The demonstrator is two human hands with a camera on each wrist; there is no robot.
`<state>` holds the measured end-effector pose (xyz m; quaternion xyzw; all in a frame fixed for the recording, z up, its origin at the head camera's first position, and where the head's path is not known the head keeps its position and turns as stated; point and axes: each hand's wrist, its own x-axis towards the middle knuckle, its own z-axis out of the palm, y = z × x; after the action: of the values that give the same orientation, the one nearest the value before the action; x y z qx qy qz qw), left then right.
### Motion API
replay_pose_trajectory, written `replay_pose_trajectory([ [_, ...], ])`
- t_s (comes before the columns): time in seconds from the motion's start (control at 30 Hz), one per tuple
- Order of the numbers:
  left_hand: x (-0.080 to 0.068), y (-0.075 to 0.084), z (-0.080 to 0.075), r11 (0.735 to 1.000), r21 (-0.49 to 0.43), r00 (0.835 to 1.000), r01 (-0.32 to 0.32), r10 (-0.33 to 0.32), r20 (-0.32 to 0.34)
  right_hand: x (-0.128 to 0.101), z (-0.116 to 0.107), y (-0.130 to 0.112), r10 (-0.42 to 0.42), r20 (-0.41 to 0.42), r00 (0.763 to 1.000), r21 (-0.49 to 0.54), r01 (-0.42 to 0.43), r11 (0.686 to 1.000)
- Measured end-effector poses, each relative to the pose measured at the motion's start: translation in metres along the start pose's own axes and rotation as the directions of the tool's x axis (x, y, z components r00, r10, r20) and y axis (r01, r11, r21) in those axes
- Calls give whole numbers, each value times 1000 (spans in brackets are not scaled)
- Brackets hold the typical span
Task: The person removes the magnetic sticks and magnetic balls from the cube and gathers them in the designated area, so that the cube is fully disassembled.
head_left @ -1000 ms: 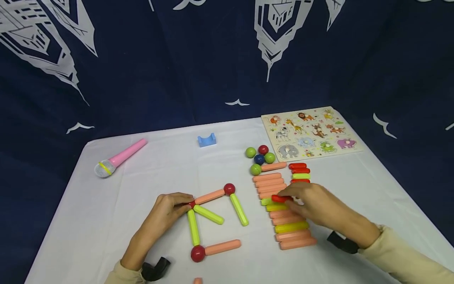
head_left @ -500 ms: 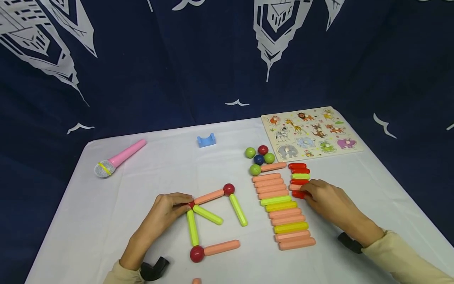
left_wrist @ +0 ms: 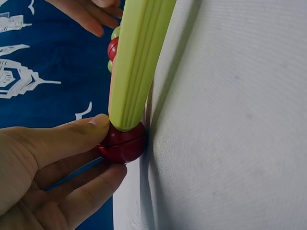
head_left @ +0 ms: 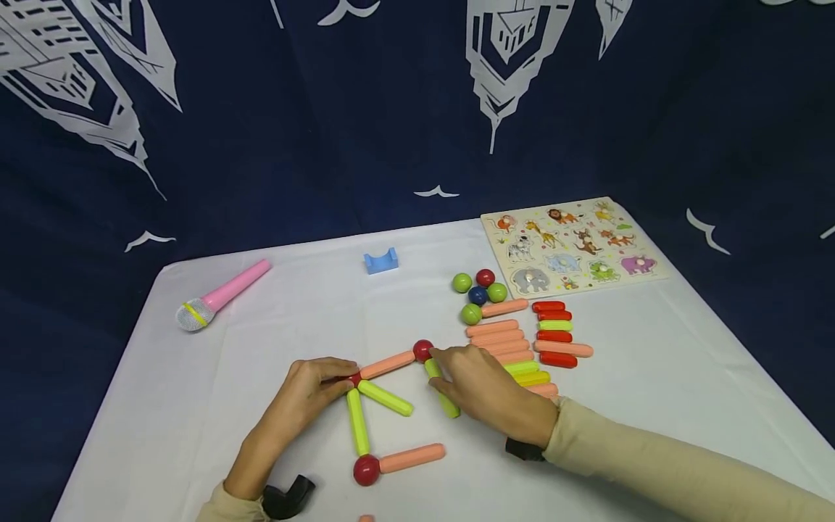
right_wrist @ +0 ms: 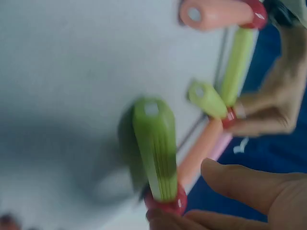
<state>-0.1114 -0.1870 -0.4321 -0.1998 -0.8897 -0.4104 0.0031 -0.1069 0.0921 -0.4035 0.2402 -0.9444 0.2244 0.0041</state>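
Note:
My left hand (head_left: 313, 395) pinches a red ball (left_wrist: 122, 143) between thumb and fingers. Two yellow-green sticks (head_left: 357, 420) and a peach stick (head_left: 388, 365) fan out from that ball. At the far end of the peach stick sits a second red ball (head_left: 422, 351), with another yellow-green stick (right_wrist: 156, 143) joined to it. My right hand (head_left: 485, 388) reaches over this stick, its fingers at the second ball; in the right wrist view the thumb stands apart from both. Lower down, a third red ball (head_left: 367, 470) joins a yellow-green stick to a peach stick (head_left: 412, 457).
Several peach, yellow and green sticks lie in a column (head_left: 493, 338) to the right, partly behind my forearm. Short red sticks (head_left: 554, 336) lie beside it, with loose balls (head_left: 478, 295) above. An animal puzzle board (head_left: 567, 246), blue piece (head_left: 381, 261) and pink microphone (head_left: 225, 292) lie farther back.
My right hand set a short red stick in the right-hand column, then moved left to the second red ball. My left hand stays on its ball.

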Motion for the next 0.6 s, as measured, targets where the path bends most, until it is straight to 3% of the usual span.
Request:
replay_pose_trajectory([
  [0.33, 3, 2, -2, 1000, 26, 1000, -16, 16, 1, 5, 21, -3, -126, -124, 984, -174, 104, 979],
  [0.6, 1, 0, -1, 1000, 18, 1000, -15, 15, 1, 10, 25, -4, -166, -96, 981, -319, 128, 939],
])
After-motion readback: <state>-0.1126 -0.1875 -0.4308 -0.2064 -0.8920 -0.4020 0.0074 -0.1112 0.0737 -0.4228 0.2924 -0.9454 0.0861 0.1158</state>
